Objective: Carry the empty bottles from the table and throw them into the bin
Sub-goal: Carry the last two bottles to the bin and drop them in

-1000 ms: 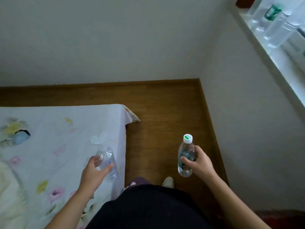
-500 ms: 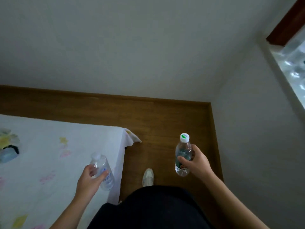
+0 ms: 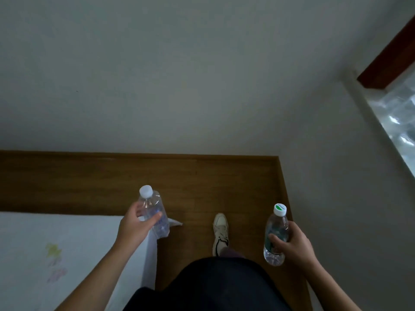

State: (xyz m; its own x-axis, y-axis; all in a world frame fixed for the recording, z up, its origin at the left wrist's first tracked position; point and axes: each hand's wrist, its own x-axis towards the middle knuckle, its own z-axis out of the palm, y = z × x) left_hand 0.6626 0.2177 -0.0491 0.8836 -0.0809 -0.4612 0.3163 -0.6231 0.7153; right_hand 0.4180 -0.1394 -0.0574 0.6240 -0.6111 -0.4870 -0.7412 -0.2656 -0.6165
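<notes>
My left hand (image 3: 137,225) grips a clear plastic bottle with a white cap (image 3: 155,211), held upright just past the corner of the table (image 3: 67,254), which wears a white flowered cloth. My right hand (image 3: 296,245) grips a second clear bottle (image 3: 275,234) with a green-and-white cap and a dark label, held upright over the wooden floor near the right wall. No bin is in view.
A wooden floor (image 3: 202,182) runs ahead to a grey wall. A second wall closes in on the right, with a window ledge (image 3: 395,122) high up. My shoe (image 3: 220,232) is stepping forward between the table and the right wall.
My left hand has lifted its bottle off the table and carried it rightward past the corner. The view has turned up and right, and I have stepped forward.
</notes>
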